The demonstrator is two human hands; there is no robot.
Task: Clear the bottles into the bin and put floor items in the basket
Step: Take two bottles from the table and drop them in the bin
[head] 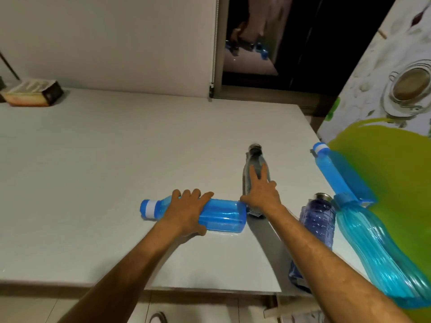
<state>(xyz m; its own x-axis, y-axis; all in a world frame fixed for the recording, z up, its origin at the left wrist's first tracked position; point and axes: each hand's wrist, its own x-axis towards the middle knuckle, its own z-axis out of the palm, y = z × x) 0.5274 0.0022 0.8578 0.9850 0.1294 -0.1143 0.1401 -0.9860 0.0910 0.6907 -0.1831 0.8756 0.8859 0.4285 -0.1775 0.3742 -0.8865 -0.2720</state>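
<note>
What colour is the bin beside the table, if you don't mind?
Lime green bin, seen in the head view.

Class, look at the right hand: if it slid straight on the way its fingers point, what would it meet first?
The right hand already lies on the dark bottle; going on, it would probably reach that bottle's metal cap.

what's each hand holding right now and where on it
The left hand wraps the middle of the lying blue bottle, near its shoulder. The right hand lies on the body of the grey bottle, fingers spread, not clearly closed.
</note>
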